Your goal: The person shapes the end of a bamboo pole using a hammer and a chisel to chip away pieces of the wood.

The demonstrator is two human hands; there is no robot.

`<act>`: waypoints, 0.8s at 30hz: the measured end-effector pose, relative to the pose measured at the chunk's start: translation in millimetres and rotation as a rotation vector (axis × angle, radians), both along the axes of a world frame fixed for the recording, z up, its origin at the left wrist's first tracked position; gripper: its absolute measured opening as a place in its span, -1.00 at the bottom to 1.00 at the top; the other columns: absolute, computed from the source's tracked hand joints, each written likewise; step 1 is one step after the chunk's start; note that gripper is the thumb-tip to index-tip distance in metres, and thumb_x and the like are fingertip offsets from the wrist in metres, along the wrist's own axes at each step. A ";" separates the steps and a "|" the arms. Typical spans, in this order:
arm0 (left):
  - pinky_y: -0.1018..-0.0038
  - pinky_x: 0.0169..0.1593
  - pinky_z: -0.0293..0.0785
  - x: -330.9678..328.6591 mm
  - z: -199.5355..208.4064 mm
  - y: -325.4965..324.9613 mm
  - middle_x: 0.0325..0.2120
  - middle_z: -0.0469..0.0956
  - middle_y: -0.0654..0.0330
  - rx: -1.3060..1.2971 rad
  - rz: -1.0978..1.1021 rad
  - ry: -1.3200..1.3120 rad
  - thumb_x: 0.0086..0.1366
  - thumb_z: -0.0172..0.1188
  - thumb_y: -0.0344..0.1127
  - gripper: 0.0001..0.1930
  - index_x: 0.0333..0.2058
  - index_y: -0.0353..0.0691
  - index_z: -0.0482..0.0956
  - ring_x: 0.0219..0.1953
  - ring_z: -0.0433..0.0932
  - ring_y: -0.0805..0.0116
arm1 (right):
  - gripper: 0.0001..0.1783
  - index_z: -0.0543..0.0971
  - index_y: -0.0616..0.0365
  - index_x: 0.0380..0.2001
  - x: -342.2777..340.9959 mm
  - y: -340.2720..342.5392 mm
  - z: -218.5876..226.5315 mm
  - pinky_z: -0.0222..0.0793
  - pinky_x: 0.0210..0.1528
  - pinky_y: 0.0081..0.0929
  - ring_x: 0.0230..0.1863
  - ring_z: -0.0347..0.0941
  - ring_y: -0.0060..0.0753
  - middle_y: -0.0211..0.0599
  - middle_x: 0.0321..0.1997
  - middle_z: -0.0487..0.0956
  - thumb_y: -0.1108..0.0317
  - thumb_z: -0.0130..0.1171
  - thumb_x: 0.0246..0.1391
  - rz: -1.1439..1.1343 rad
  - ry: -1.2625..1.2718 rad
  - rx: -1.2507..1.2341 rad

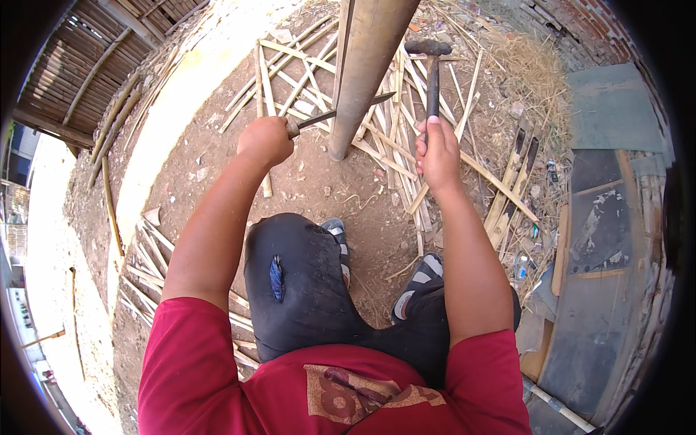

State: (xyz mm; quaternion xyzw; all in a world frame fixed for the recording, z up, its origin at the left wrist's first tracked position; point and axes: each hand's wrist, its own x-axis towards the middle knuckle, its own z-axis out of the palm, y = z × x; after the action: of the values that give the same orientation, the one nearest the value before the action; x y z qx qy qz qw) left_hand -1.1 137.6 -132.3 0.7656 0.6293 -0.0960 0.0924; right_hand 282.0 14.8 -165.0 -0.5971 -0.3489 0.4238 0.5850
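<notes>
Your left arm reached up from the lower left of the frame, its forearm slanting inward toward the upper centre. There your left hand (267, 141) was closed in a fist around the handle of a long, dark-bladed knife (316, 119). The blade sloped upward to the right, meeting the thick, brown bamboo pole (371, 61) at the upper centre, and its tip showed past the pole's right side; you could not tell whether it ran through the pole or behind it. Your right arm rose from the lower right, forearm tipped slightly leftward. Your right hand (439, 154) gripped the lower handle of a dark, metal-headed hammer (433, 83), thumb laid upward along it, with the head topmost, right of the pole and apart from the knife. Pale, split bamboo strips (392, 154) lay across the brown earth ground (304, 185) around the pole.
</notes>
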 end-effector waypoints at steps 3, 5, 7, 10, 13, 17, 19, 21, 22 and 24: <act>0.12 0.02 0.63 4.3 1.3 -1.2 -0.17 0.72 -0.04 -0.007 -0.014 0.017 0.27 0.21 -0.25 -0.70 -0.06 -0.13 0.70 -0.06 0.69 0.00 | -0.60 0.43 0.08 -0.29 -2.9 -1.0 -41.8 0.08 -0.69 -0.56 -0.70 0.14 -0.64 -0.55 -0.61 0.30 0.01 -0.16 0.50 0.093 -0.207 -0.414; 0.13 0.02 0.63 4.4 4.6 -0.6 -0.18 0.72 -0.03 -0.016 -0.039 0.049 0.27 0.20 -0.25 -0.70 -0.06 -0.14 0.70 -0.06 0.70 0.00 | -0.60 0.43 0.08 -0.30 4.1 1.9 -50.3 0.07 -0.69 -0.55 -0.70 0.14 -0.64 -0.56 -0.62 0.29 0.02 -0.15 0.50 0.064 -0.261 -0.326; 0.14 0.03 0.62 10.0 7.4 -3.3 -0.17 0.72 -0.03 -0.039 -0.051 0.064 0.28 0.20 -0.25 -0.70 -0.06 -0.15 0.70 -0.06 0.70 0.00 | -0.51 0.52 0.21 -0.35 5.4 -3.3 -38.3 0.27 -0.45 -0.42 -0.54 0.39 -0.43 -0.35 -0.54 0.46 0.01 -0.11 0.46 0.005 -0.240 -0.255; 0.14 0.04 0.61 7.9 4.6 3.6 -0.16 0.72 -0.04 -0.042 -0.028 0.053 0.28 0.20 -0.25 -0.70 -0.06 -0.17 0.70 -0.06 0.69 -0.01 | -0.57 0.47 0.15 -0.37 8.2 -0.2 -9.6 0.20 -0.49 -0.49 -0.57 0.27 -0.59 -0.47 -0.57 0.37 0.04 -0.09 0.47 -0.044 -0.072 -0.092; 0.13 0.06 0.61 3.4 1.7 13.4 -0.15 0.71 -0.05 -0.033 -0.002 0.033 0.29 0.20 -0.25 -0.71 -0.06 -0.18 0.70 -0.05 0.69 -0.02 | -0.61 0.46 0.13 -0.35 7.5 -5.7 -9.3 0.16 -0.51 -0.52 -0.57 0.23 -0.64 -0.51 -0.58 0.35 0.08 -0.08 0.48 -0.035 -0.064 -0.069; 0.14 0.07 0.60 1.6 0.1 17.8 -0.14 0.71 -0.07 -0.008 0.000 0.028 0.29 0.21 -0.26 -0.71 -0.06 -0.19 0.70 -0.04 0.69 -0.02 | -0.60 0.43 0.10 -0.32 14.1 0.9 -50.3 0.13 -0.64 -0.55 -0.66 0.20 -0.64 -0.52 -0.61 0.33 0.02 -0.12 0.49 0.063 -0.300 -0.246; 0.14 0.08 0.60 -2.4 -0.3 18.5 -0.13 0.70 -0.07 -0.027 0.010 0.045 0.30 0.20 -0.26 -0.71 -0.05 -0.19 0.70 -0.03 0.68 -0.02 | -0.60 0.43 0.07 -0.30 2.9 3.3 -33.8 0.11 -0.70 -0.56 -0.71 0.15 -0.64 -0.56 -0.63 0.30 0.00 -0.14 0.50 0.076 -0.307 -0.290; 0.15 0.08 0.60 -3.6 -2.6 17.0 -0.12 0.70 -0.06 -0.046 0.013 0.058 0.29 0.19 -0.26 -0.70 -0.05 -0.19 0.70 -0.02 0.68 -0.02 | -0.56 0.46 0.18 -0.32 3.3 -0.1 5.9 0.25 -0.47 -0.39 -0.57 0.32 -0.44 -0.39 -0.60 0.39 0.04 -0.11 0.48 0.034 -0.132 -0.212; 0.15 0.08 0.60 -2.2 -1.1 17.8 -0.12 0.70 -0.06 -0.046 0.015 0.059 0.29 0.19 -0.27 -0.70 -0.05 -0.19 0.69 -0.02 0.68 -0.02 | -0.55 0.48 0.23 -0.33 4.1 1.5 17.2 0.32 -0.35 -0.30 -0.51 0.41 -0.34 -0.30 -0.58 0.44 0.05 -0.10 0.47 0.011 -0.047 -0.168; 0.14 0.08 0.60 -0.2 0.8 17.7 -0.12 0.70 -0.05 -0.047 0.013 0.065 0.28 0.19 -0.27 -0.70 -0.06 -0.20 0.69 -0.02 0.68 -0.02 | -0.56 0.46 0.21 -0.33 10.8 1.8 1.5 0.26 -0.45 -0.28 -0.56 0.33 -0.35 -0.33 -0.59 0.39 0.05 -0.11 0.47 -0.008 -0.114 -0.091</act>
State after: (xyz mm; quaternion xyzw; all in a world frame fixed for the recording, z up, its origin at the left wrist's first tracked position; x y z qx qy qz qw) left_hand -1.3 155.3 -131.5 0.7556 0.6345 -0.1349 0.0907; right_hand 292.8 16.6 -163.5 -0.6478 -0.3595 0.4020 0.5381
